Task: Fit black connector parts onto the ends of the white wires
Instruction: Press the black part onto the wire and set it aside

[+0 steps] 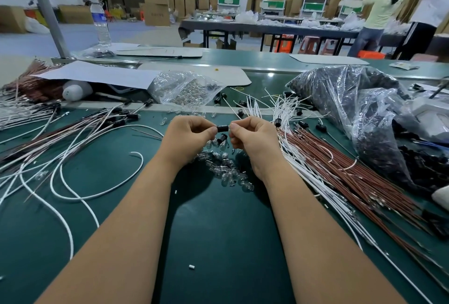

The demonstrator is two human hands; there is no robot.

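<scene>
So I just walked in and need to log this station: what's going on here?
A person is assembling at a green worktable. The left hand and right hand each pinch one end of a small black connector part, held just above a pile of small clear bulbs. Loose white wires lie to the left, some already carrying black parts, and bundled white and brown wires lie to the right. No wire is visibly entering the held part.

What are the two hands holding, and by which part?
One black connector, pinched at its two ends: the left hand on the left end, the right hand on the right.
</scene>
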